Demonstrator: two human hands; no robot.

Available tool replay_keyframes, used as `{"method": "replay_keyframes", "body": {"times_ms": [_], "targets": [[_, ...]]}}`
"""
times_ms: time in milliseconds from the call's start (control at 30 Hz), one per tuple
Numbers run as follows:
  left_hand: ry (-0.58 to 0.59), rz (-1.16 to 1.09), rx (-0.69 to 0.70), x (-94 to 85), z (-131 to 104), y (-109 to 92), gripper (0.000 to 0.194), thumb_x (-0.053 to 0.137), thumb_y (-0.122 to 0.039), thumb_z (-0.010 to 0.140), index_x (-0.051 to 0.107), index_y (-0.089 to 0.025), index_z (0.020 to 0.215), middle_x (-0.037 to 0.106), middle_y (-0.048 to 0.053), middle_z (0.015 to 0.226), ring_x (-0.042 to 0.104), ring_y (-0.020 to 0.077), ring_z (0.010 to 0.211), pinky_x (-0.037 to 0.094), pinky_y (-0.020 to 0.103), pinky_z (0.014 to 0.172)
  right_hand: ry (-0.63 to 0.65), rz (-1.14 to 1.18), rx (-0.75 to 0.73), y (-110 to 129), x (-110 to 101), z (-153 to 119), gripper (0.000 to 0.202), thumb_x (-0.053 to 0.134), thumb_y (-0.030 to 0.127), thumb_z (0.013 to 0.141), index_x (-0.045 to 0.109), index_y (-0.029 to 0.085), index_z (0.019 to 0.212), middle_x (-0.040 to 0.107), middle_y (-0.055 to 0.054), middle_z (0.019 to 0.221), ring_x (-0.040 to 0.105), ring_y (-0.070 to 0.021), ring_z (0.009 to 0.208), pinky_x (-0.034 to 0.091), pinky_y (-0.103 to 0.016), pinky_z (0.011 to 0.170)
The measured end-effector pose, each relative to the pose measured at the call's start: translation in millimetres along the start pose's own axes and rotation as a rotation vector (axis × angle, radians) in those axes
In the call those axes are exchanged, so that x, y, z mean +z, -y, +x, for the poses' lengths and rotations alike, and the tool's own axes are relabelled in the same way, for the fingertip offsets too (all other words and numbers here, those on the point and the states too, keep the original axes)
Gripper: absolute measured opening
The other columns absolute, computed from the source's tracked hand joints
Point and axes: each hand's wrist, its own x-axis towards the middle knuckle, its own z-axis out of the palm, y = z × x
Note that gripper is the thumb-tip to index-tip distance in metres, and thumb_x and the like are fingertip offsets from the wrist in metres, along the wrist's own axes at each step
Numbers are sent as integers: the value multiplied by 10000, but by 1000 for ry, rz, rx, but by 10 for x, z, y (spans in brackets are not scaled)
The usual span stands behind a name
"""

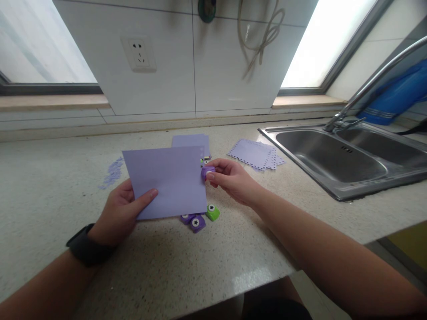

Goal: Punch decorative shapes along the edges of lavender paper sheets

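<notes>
My left hand [122,209] grips the lower left part of a purple paper sheet [170,182], thumb on top, and holds it above the counter. Small holes show near the sheet's upper right corner. At its right edge, my right hand [230,178] pinches a small purple punch [207,172] between thumb and fingers. Below the sheet lie a purple punch with a star mark [196,223], another partly covered purple punch [187,217] and a green punch [212,212]. Behind the sheet is a stack of purple paper [190,140], partly hidden.
Sheets with punched edges [253,153] lie fanned out at the right, beside the metal sink [333,191] with its faucet [360,89]. Small purple paper bits [112,172] are scattered on the counter [50,191] at the left. A wall socket [139,53] is behind.
</notes>
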Motion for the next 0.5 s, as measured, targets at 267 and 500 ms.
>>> {"method": "replay_keyframes", "body": {"times_ms": [267,500], "targets": [[6,-5,1,11,-2,-5,360,936,-340,747,779,-304,1069,851,-17,971,808,201,818,677,287,784,-5,-7,9,8,6,-3,331,924,338,750,755,193,995,727,-10,831,620,-122,694,530,-290,680],[6,61,4,13,-19,-23,364,906,-350,765,764,-298,1097,849,4,1020,817,254,907,683,360,838,-4,21,20,-9,14,-2,330,939,324,740,756,197,982,729,0,828,620,-112,684,535,-277,682]]}}
